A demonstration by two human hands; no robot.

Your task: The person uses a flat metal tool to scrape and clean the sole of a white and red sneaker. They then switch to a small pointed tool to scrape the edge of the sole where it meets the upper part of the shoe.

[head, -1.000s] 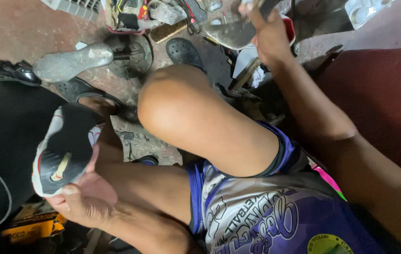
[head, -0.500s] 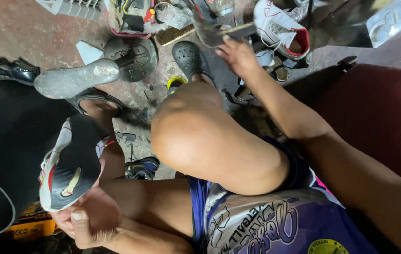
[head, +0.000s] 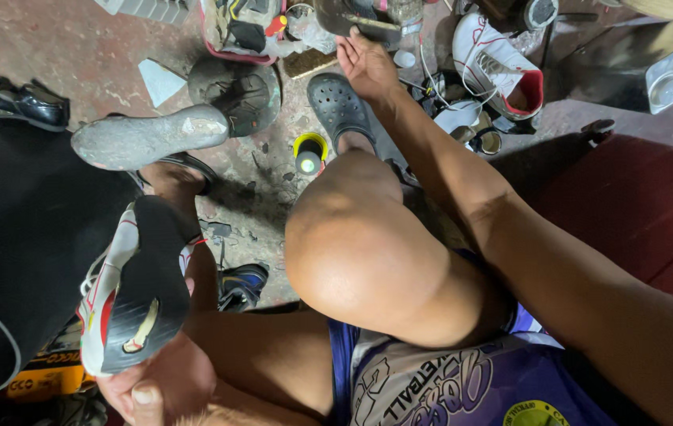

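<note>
Sneaker [head: 135, 296], sole up, sits gripped in the left hand [head: 155, 386] at the heel. Right hand [head: 368, 67] reaches out, fingers loose and open, near a grey clog [head: 340, 106] on the floor.

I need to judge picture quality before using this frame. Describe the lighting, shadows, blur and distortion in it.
Head view: dim, warm, uneven light; the bent knee is brightest, with a soft sheen. Deep shadow swallows the left edge and the area beside the dark shoe sole held in the left hand. The right hand looks sharp, hardly blurred. Wide-angle stretch enlarges the near forearm.
</note>
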